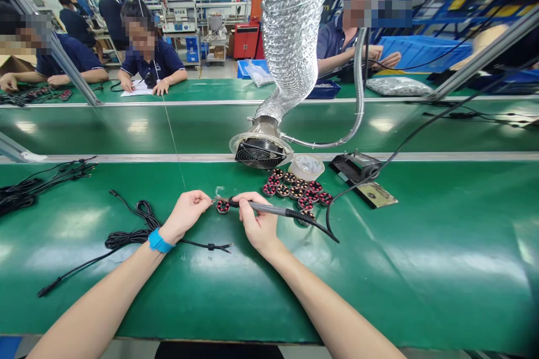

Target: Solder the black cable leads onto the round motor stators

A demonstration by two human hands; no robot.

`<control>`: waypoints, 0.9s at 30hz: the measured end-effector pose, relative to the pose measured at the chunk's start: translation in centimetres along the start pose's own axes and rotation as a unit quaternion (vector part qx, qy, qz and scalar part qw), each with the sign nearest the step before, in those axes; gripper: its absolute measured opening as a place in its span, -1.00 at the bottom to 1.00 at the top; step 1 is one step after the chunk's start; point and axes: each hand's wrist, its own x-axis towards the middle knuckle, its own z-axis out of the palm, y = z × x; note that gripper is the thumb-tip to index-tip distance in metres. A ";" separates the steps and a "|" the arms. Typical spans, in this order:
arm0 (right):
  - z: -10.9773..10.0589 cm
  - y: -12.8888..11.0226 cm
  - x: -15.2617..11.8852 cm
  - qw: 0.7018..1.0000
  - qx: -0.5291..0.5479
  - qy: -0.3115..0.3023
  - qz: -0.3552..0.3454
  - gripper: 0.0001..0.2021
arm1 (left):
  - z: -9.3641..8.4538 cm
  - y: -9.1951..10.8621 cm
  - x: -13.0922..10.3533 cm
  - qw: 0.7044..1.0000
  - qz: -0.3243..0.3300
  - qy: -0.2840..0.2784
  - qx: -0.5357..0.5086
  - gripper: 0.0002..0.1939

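My right hand [260, 225] is closed around a soldering iron [265, 208], its tip pointing left at a small round motor stator [223, 207] with red windings. A wisp of smoke rises just above that stator. On its other side, my left hand [188, 212], with a blue band at the wrist, pinches thin solder wire [172, 123] that hangs down from above. The fingertips hide the wire's end. Under my left forearm lies a coiled black cable [145, 214] with stripped ends.
Several more stators [297, 186] sit to the right, below a fume extractor [261, 151] on a foil duct. Beside them are a tape roll [306, 167] and a soldering iron stand [357, 176]. Black cables [25, 193] lie far left. Co-workers sit across the bench.
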 end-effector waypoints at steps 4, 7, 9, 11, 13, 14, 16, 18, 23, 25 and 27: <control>0.0 0.2 -0.1 1.000 0.008 0.012 0.003 -0.75 | 0.0 0.2 -0.1 1.000 -0.005 0.001 0.001 -0.78; 0.0 0.1 -0.1 1.000 0.003 0.013 0.002 -0.76 | 0.0 0.2 -0.1 1.000 -0.005 0.005 0.002 -0.78; 0.0 0.0 -0.1 1.000 -0.002 0.015 0.003 -0.76 | 0.0 0.2 -0.1 1.000 -0.003 0.006 0.002 -0.78; 0.0 -0.1 0.0 1.000 -0.004 0.016 0.001 -0.76 | 0.0 0.2 -0.1 1.000 -0.002 0.005 0.001 -0.78; 0.0 -0.1 0.0 1.000 -0.003 0.017 -0.002 -0.76 | 0.0 0.2 -0.2 1.000 -0.003 0.005 0.001 -0.78; 0.0 -0.1 0.0 1.000 -0.004 0.017 -0.002 -0.76 | 0.0 0.3 -0.2 1.000 -0.004 0.006 0.001 -0.79; 0.0 -0.1 0.0 1.000 -0.006 0.017 -0.002 -0.77 | 0.0 0.4 -0.3 1.000 -0.005 0.005 0.001 -0.80; 0.1 -0.1 0.1 1.000 -0.014 0.012 0.001 -0.77 | 0.0 0.4 -0.3 1.000 -0.005 0.004 0.003 -0.80; 0.8 -0.2 0.5 0.999 -0.044 -0.026 -0.009 -0.82 | 0.0 0.2 -0.2 1.000 0.012 -0.002 0.016 -0.81; 1.1 0.0 0.7 0.996 -0.050 -0.058 -0.038 -0.81 | -0.1 0.0 -0.1 0.999 0.024 -0.006 0.026 -0.82; 1.5 0.5 0.9 0.992 -0.048 -0.095 -0.071 -0.75 | -0.1 -0.1 -0.1 0.999 0.034 -0.010 0.039 -0.82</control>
